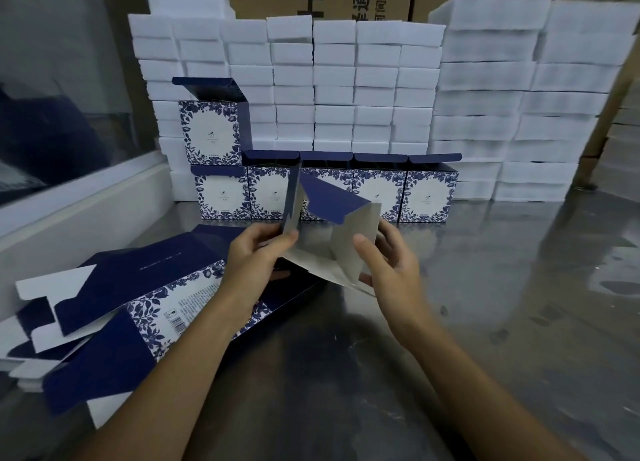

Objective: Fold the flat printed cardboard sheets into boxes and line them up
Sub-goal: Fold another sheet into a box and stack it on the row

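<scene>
- Head view: left hand (258,253) pinches one upright side panel of the half-formed box (329,239), thumb on the near face, fingers behind.
- Right hand (388,256) curls round the opposite wall, thumb inside the grey interior, fingers outside.
- Box sits between both hands, raised off the surface (485,287), open mouth facing the camera, a blue flap tipped up and away from the hands.
- Long axis of the box runs roughly away from the person; both hands about equally near, one per side.
- Stack of flat sheets (138,305) lies left of and below the left hand, just beside the forearm.
- Row of finished boxes (377,190) stands beyond the hands, straight ahead; one more box (211,131) stacked on the row's left end.
- White foam blocks (346,80) are piled behind the row.
- Judgement: bottom flaps likely still to be tucked, then the box goes forward to the row; the free slot looks to be at the right end, nearer the right hand.
</scene>
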{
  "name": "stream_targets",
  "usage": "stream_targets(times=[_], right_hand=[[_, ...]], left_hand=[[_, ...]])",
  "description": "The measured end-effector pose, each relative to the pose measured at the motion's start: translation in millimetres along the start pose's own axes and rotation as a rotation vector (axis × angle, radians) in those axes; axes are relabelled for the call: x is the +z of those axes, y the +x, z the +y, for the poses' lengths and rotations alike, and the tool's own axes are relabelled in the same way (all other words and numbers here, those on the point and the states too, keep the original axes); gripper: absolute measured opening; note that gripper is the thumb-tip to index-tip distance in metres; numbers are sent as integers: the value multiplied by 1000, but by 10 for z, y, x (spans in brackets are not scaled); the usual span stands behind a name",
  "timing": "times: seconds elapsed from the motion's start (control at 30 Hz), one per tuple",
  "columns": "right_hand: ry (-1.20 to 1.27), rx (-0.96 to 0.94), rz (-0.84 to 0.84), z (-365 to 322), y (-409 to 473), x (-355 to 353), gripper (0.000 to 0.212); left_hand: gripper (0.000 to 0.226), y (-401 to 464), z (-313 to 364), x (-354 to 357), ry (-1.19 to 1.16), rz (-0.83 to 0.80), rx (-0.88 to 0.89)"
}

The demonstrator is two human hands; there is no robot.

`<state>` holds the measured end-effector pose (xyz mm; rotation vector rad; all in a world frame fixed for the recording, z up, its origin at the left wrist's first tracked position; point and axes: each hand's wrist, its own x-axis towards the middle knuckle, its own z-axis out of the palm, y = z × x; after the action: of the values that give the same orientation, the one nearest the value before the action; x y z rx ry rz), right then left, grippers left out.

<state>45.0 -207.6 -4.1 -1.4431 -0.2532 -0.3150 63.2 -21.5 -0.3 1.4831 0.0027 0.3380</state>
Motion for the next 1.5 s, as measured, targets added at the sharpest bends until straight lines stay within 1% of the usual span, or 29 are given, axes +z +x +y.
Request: stream_targets(times=[0.07,0.1,0.17,0.2,0.23,0.3,0.37,0.47,0.57,0.6,0.7,0.73,0.83,0.9,0.97,1.03,1.07,1.1,1.17,1.27,1.33,1.4,1.43,1.5], right_hand=[[-66,-48,-38,-25,-7,-6,26],[-92,-65,-35,-30,-12,-3,25],[-119,-79,9,-15,1,-10,39],[-115,-74,47,-18,10,-22,43],[-86,-66,84,-27,20,-42,42],[8,-64,134,-48,43,-79,28],[66,-100,183,-51,75,-120,9],[150,-111,282,-51,116,-175,24],[160,-144,300,-84,133,-246,23],[137,-149,291,-99,141,-266,22],[97,-145,263,-107,158,-311,38],[97,-135,246,-104,166,-317,40],[33,-100,129,-48,202,-336,48],[-111,-118,25,19,226,-374,62],[-340,-141,-98,119,239,-435,78],[-584,-139,-188,222,234,-483,84],[-656,-129,-209,265,229,-497,83],[-684,-115,-217,297,224,-498,82],[-676,-128,-191,321,221,-480,71],[-687,-209,-115,319,241,-486,33],[-733,-254,-81,308,236,-476,14],[-702,-287,-38,293,221,-446,8],[-672,-298,-8,279,213,-429,9],[-633,-314,35,250,197,-403,14]], left_hand=[[14,0,-9,-6,70,37,64],[11,0,-11,-6,98,55,99],[5,6,-4,-2,138,95,157],[9,14,2,-3,152,125,175],[15,26,3,-8,157,154,190],[25,42,4,-21,152,180,218],[30,30,7,-17,159,166,247],[28,11,12,-4,179,150,255],[20,11,19,4,201,143,261],[20,9,18,13,211,145,269],[23,-5,20,50,208,164,275],[23,-5,18,58,198,174,270],[22,-6,-1,74,194,196,251],[22,-7,-25,78,208,204,238],[20,-1,-48,75,209,204,224],[16,10,-76,64,218,185,207],[12,16,-93,60,223,168,199],[10,19,-112,57,226,151,190],[17,27,-150,50,227,141,167],[24,51,-176,34,249,142,117],[25,74,-190,28,247,129,91],[20,81,-209,29,266,108,80],[18,75,-219,31,296,87,86],[20,50,-242,41,380,37,127]])
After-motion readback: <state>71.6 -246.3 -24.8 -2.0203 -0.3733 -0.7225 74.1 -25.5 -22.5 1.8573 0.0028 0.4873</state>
